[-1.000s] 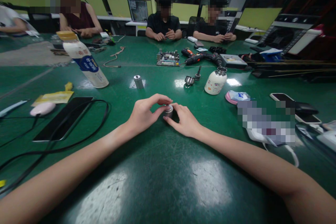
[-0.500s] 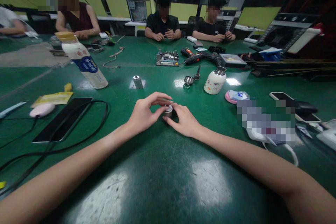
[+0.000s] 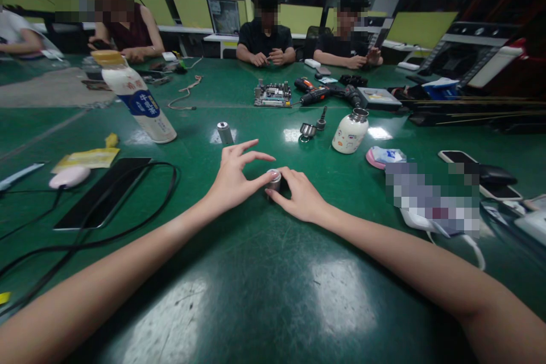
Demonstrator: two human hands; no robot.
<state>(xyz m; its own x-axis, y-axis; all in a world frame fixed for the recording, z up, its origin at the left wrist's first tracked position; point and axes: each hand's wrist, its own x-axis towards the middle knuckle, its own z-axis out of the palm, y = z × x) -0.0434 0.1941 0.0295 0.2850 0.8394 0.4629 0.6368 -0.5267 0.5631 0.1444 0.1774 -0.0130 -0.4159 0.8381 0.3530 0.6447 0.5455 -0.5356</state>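
Observation:
A short silver metal cylinder (image 3: 273, 182) stands upright on the green table in front of me; its exact kind cannot be made out. My right hand (image 3: 301, 196) grips its side between thumb and bent fingers. The thumb of my left hand (image 3: 234, 177) reaches to the top of the cylinder, while its other fingers are raised and spread apart. A second, taller silver cylinder (image 3: 224, 133) stands just beyond my left hand.
A milky plastic bottle (image 3: 140, 102) and a dark tablet (image 3: 104, 196) with cables are at left. Ahead lie a circuit board (image 3: 273, 95), a power drill (image 3: 324, 92), a metal bottle cap (image 3: 307, 131) and a white flask (image 3: 350, 132). Several people sit across the table.
The fingers of my left hand have lifted and spread away from the cylinder, leaving the thumb at its top. My right hand keeps its grip. A person at far right has raised a dark flat object.

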